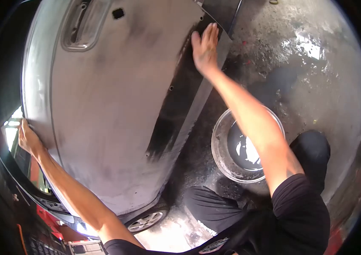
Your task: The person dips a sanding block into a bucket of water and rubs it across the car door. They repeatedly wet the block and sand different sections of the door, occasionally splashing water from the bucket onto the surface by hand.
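Observation:
A grey, dull-surfaced car door (108,106) fills the left and middle of the view, with a dark strip (176,102) along its lower side. My right hand (206,49) lies on the upper end of that strip, fingers stretched out and the thumb apart. Whether anything thin sits beneath the palm is hidden. At the far left, my left hand (29,138) grips the door's window-side edge, its fingertips partly out of sight around it. Near the top of the door is the handle recess (80,25), and a square hole (118,13) beside it.
A round bucket (219,146) of dark liquid stands on the wet concrete floor (316,89), beneath my right forearm and beside my bent knee (312,148). A car wheel (146,221) shows below the door. Window glass and dark trim border the left side.

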A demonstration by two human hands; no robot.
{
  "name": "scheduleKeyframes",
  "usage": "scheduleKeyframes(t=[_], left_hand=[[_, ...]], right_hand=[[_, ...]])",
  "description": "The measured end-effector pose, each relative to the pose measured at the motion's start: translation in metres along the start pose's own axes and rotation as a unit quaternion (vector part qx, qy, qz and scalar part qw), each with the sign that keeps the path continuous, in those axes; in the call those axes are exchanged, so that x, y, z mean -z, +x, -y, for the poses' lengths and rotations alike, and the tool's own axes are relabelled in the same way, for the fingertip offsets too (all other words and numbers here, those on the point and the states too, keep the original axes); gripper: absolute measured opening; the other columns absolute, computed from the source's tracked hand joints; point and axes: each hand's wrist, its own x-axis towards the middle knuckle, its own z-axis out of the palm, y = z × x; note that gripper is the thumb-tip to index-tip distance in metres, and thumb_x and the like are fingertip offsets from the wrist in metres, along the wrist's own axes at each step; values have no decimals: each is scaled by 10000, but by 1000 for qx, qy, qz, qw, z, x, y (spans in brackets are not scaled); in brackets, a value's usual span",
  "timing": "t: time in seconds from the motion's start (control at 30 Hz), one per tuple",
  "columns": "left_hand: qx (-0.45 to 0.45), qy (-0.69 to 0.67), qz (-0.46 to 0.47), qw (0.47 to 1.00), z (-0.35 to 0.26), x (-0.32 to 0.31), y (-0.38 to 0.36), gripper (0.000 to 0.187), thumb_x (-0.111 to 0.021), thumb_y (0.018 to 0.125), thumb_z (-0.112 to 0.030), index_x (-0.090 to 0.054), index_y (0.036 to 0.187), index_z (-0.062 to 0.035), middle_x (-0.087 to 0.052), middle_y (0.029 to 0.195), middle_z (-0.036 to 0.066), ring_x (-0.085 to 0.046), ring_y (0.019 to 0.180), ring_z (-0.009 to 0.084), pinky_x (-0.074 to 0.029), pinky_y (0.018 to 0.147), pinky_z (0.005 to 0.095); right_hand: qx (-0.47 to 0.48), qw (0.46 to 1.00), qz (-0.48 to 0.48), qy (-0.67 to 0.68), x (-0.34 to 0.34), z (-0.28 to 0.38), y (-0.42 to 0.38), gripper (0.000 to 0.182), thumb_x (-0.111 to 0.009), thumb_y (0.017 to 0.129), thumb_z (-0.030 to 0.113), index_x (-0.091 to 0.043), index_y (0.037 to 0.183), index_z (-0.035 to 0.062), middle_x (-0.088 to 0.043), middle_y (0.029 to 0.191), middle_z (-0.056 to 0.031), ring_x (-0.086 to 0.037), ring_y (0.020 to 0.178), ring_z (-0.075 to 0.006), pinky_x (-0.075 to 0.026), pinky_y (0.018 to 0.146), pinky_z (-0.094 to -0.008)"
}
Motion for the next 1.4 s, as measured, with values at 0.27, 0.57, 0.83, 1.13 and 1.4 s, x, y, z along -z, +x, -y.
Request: scheduleKeyframes(t=[0.27, 0.57, 0.83, 1.13, 1.4], left_hand=[[-26, -6, 7, 1000, -9, 0, -8, 439, -631, 966, -351, -741, 1161, 27, -744, 1019, 125, -673, 897, 200, -521, 815, 321], [-22, 10, 4, 1000, -2, -2, -2, 465, -616, 965, -373, -735, 1142, 40, -747, 1017, 148, -679, 938, 227, -517, 865, 350], [-6, -32, 19, 999, -1, -2, -3, 432, -619, 978, -335, -732, 1160, 40, -745, 1036, 120, -668, 919, 197, -516, 845, 334], [-19, -12, 5, 1000, -9, 0, -7, 456, -596, 980, -359, -731, 1159, 38, -741, 1023, 129, -672, 921, 204, -523, 842, 347], [26, -9, 24, 999, -7, 2, -4, 489, -617, 967, -367, -704, 1248, 24, -735, 1155, 149, -683, 1021, 241, -522, 912, 352]], right_hand=[[204, 969, 140, -23, -1, 34, -133, 878, -576, 997, 259, -35, 1585, -104, -3, 1644, -371, -21, 1526, -554, -67, 1226, -650], [176, 970, 170, -18, -13, 51, -188, 938, -615, 977, 311, -26, 1600, -68, -21, 1645, -369, -23, 1549, -498, -80, 1253, -576], [74, 997, -10, -16, 2, 25, 26, 740, -421, 1079, 372, -161, 1568, -120, -149, 1635, -353, -95, 1540, -495, -111, 1262, -527], [102, 992, 60, -36, 12, 19, -76, 819, -519, 1043, 327, -87, 1573, -124, -44, 1648, -358, -65, 1541, -506, -106, 1248, -584], [53, 995, 81, -14, -11, 23, -155, 889, -522, 1039, 391, -22, 1587, -98, 23, 1649, -360, -9, 1542, -513, -92, 1249, -579]])
